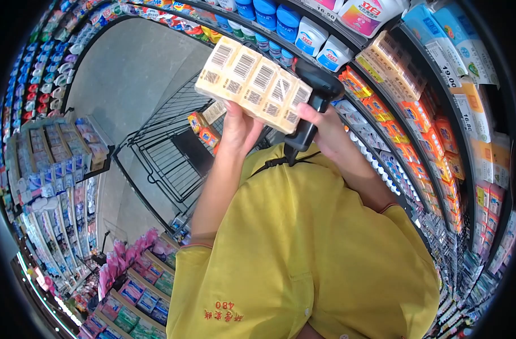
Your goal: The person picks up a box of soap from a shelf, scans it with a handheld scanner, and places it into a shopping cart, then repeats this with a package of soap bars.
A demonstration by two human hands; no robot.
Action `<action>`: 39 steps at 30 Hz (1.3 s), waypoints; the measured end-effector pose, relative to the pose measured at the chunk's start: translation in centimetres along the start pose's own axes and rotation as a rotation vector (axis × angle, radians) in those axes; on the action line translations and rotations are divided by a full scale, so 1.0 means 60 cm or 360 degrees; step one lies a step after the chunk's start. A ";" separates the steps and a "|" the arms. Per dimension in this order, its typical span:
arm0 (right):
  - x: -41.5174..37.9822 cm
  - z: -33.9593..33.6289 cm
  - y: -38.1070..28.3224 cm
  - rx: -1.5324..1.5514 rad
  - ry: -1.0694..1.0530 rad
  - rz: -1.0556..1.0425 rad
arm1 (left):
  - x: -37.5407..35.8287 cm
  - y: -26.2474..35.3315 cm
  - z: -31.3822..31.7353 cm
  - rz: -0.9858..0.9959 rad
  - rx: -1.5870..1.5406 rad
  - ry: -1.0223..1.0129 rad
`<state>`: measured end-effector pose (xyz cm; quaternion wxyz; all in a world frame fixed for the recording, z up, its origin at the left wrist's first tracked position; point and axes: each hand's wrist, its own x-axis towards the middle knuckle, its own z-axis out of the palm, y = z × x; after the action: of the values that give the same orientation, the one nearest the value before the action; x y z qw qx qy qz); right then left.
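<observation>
A beige pack of several wrapped bars or small boxes (252, 83), with barcodes and square codes repeated along its upward side, is held tilted in front of my chest. My left hand (242, 129) is closed on its near side, thumb against the lower edge. My right hand (332, 133) is closed round the handle of a black handheld barcode scanner (306, 131), its thumb at the pack's right end. Some of the right fingers are hidden behind the scanner. A black strap with a buckle (277, 163) runs across the yellow shirt to the scanner's lower end.
A black wire shopping cart (162, 164) stands ahead, holding orange packets (204, 131) and a beige pack (214, 112). Close on the right are shelves of orange packs (416, 116) and white bottles (332, 55). More stocked shelves (54, 147) curve along the left.
</observation>
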<state>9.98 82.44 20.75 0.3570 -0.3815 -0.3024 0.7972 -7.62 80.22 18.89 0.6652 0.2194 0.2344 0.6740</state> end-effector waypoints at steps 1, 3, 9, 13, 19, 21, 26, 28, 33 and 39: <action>-0.002 0.001 0.002 0.0000 -0.0002 0.0003 | 0.002 0.003 0.004 0.0001 0.0001 0.0004; -0.003 0.005 0.005 -0.0090 -0.0114 -0.0015 | 0.005 0.010 0.010 -0.0020 -0.0228 0.0106; -0.016 -0.033 -0.032 -0.0170 -0.0061 -0.0049 | -0.007 0.032 -0.029 0.0005 -0.0235 0.0571; -0.036 -0.069 -0.027 -0.0940 -0.0202 -0.0278 | -0.017 0.041 -0.041 0.0015 -0.0316 0.0489; -0.080 -0.047 -0.029 -0.0896 -0.0283 0.0086 | -0.014 0.044 -0.027 0.0020 -0.0460 0.0246; -0.085 -0.035 -0.030 -0.0971 -0.0223 0.0053 | -0.014 0.044 -0.026 0.0006 -0.0463 0.0238; -0.100 -0.015 -0.039 -0.1775 -0.0201 -0.0556 | -0.016 0.038 -0.047 0.0103 -0.0285 0.0545; -0.101 -0.018 -0.040 -0.1654 -0.0173 -0.0355 | -0.017 0.036 -0.053 0.0117 -0.0264 0.0565; -0.094 -0.026 -0.040 -0.1536 -0.0099 -0.0482 | -0.017 0.036 -0.051 0.0134 -0.0272 0.0562; -0.095 -0.038 -0.033 -0.1441 -0.0063 -0.0495 | -0.019 0.035 -0.051 0.0155 -0.0249 0.0621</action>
<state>15.10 79.48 23.30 0.2642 -0.4336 -0.6795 0.5296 -11.09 79.00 17.76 0.5890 0.0434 0.2948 0.7512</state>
